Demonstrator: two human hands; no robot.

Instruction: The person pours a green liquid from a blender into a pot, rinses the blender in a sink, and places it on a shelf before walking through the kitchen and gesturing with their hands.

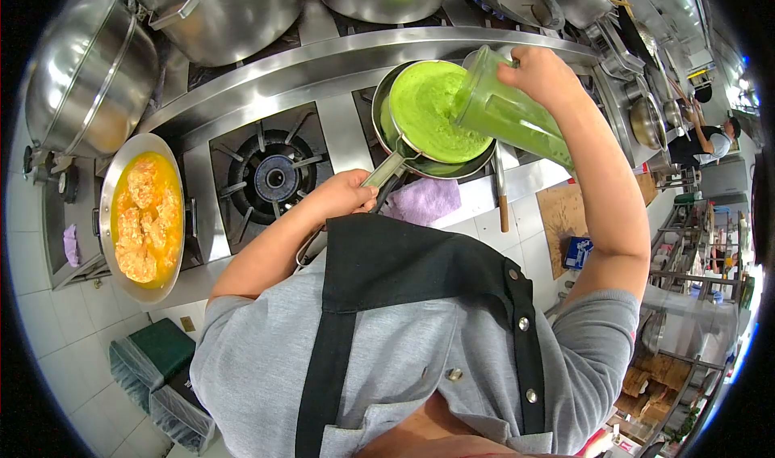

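My left hand (pixel 349 193) is closed round the handle of a strainer (pixel 393 165), whose bowl is full of thick green sauce (pixel 428 107). Beneath the strainer is a dark pan (pixel 456 170) on the stove, with some green liquid showing inside. With my right hand (pixel 542 74) I grip a clear blender jar (pixel 508 123), tilted so its mouth is over the strainer. Green sauce coats the jar's inside and runs from its mouth into the strainer. A purple cloth (pixel 424 201) lies at the stove's front edge, near my left hand.
An unlit burner (pixel 274 175) is left of the pan. Further left sits a wide pan of orange broth and chunks (pixel 148 220). Large steel pots (pixel 222 18) line the back. A wooden-handled utensil (pixel 502 195) overhangs the front edge. Another person (pixel 706 139) stands far right.
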